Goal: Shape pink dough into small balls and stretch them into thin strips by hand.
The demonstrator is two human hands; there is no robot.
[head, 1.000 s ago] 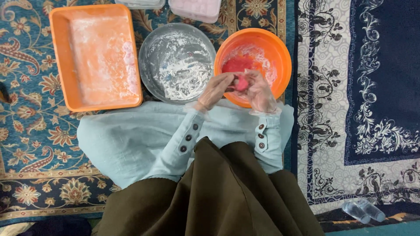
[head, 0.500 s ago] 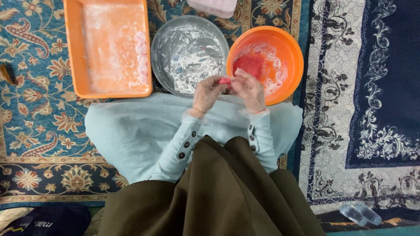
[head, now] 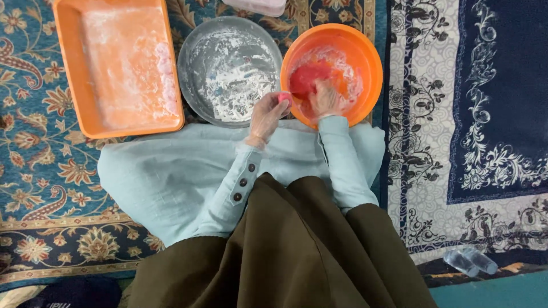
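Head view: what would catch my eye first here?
The orange bowl at top right, where the right hand presses into red dough. The left hand holds a small pink piece at its rim. Left of them sit a floury metal pan and orange tray.

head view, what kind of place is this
Probably a home floor used for food work: patterned rugs cover the ground, and a floury orange tray, a metal pan and an orange bowl of red dough sit on them.
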